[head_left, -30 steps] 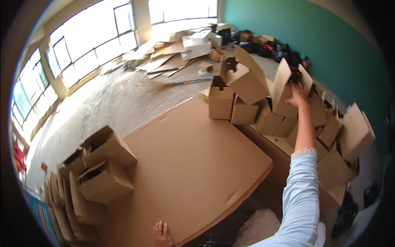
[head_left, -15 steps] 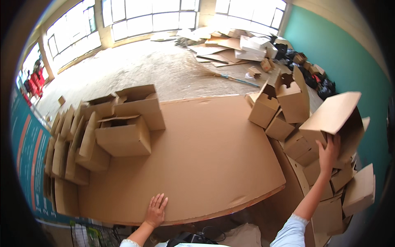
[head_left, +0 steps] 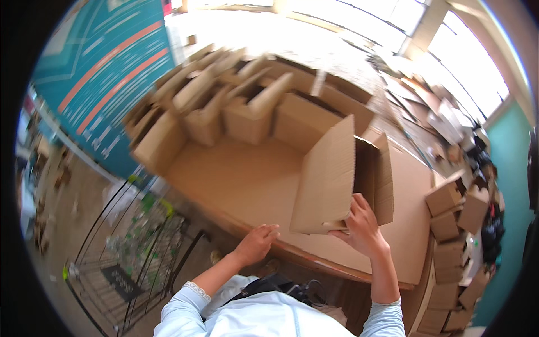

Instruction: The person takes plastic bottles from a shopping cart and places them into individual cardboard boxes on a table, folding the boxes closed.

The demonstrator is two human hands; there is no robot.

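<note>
An open-topped cardboard box (head_left: 325,185) is gripped by my right hand (head_left: 362,227), its fingers closed on the lower near edge. The box is tilted over the front part of the cardboard-covered table (head_left: 241,180), with its flaps standing up; whether its underside touches the table is hidden. Close to the table's front edge, my left hand (head_left: 257,244) is held with fingers stretched out and nothing in it, apart from the box. Several open cardboard boxes (head_left: 247,115) stand in rows along the table's far left side.
More brown boxes (head_left: 449,253) are piled beyond the table's right end. A wire shopping cart (head_left: 135,264) with plastic bottles stands at the lower left, below a teal printed panel (head_left: 118,84). Black bags (head_left: 494,230) and flattened cardboard (head_left: 418,92) lie along the far right.
My right hand has brought a box from the right-hand pile over the table. My left hand has lifted from the tabletop to its front edge. The view has turned left.
</note>
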